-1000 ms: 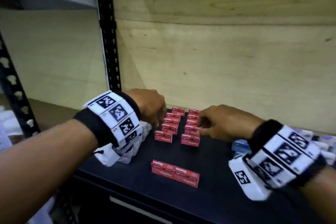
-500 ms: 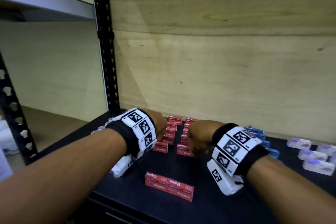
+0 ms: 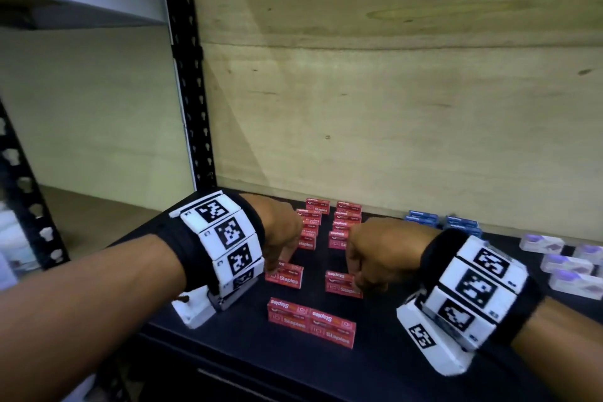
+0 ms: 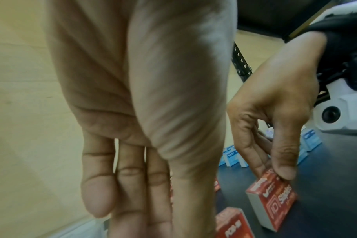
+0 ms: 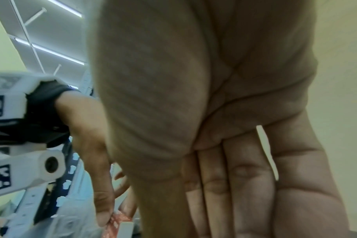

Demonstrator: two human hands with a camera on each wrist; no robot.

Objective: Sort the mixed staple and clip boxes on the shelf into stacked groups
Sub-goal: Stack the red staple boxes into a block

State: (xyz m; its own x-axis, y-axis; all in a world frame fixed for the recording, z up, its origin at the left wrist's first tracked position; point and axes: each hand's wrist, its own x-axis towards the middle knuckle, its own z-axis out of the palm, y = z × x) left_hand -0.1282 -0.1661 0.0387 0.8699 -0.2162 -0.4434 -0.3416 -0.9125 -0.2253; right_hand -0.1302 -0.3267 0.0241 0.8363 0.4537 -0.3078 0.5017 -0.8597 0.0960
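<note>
Two short rows of red staples boxes (image 3: 346, 222) run back toward the wooden panel on the black shelf (image 3: 241, 339). My left hand (image 3: 277, 266) pinches one red staples box (image 3: 284, 277) by its left end; the right wrist view shows its thumb and fingers on that box (image 5: 115, 221). My right hand (image 3: 355, 281) pinches a second red staples box (image 3: 341, 285), seen tilted under thumb and fingers in the left wrist view (image 4: 273, 198). Both boxes are low, just in front of the rows. A pair of red boxes (image 3: 310, 321) lies end to end near the front edge.
Blue boxes (image 3: 424, 219) stand at the back right, and clear clip boxes with purple contents (image 3: 566, 264) lie at the far right. A black slotted upright (image 3: 186, 75) rises at the shelf's left rear corner. The wooden back panel (image 3: 391, 108) closes the rear.
Both hands have drawn back from the rows toward the front, each with a red box that now sits apart from the rows. The right wrist swung in from the right.
</note>
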